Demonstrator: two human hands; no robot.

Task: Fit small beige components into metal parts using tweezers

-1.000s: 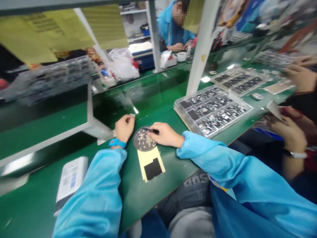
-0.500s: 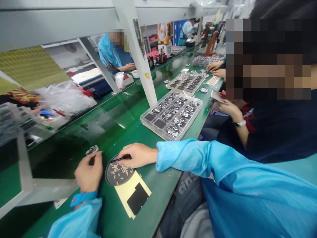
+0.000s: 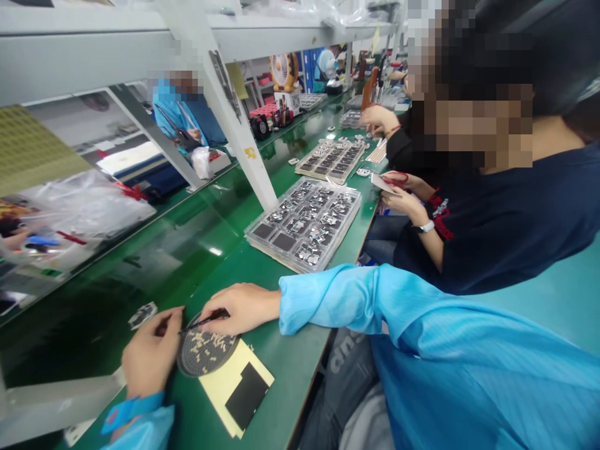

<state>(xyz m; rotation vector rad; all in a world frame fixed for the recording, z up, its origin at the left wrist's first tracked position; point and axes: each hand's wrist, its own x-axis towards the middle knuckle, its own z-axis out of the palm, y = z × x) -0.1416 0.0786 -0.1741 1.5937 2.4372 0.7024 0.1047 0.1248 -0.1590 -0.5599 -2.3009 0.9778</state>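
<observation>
My left hand (image 3: 150, 353) pinches a small dark and silver flat part (image 3: 142, 316) at its fingertips, just above the table. My right hand (image 3: 241, 308) grips fine black-handled tweezers (image 3: 205, 321), with their tips reaching toward my left fingers. Under both hands lies a round black mesh disc (image 3: 206, 353) scattered with several tiny pale pieces. Its lower edge rests by a yellow backing sheet (image 3: 218, 390) carrying a black pad (image 3: 246, 395).
A clear tray of metal parts (image 3: 302, 225) and a second tray (image 3: 330, 161) stand on the green bench (image 3: 281, 350). A co-worker's hands (image 3: 400, 203) hold a card at right. A white post (image 3: 239, 134) rises beyond a glass divider (image 3: 117, 269).
The view has swung right, so the bench contents sit further left. My left hand has dropped lower in the frame, and the tweezers now point closer to its fingers.
</observation>
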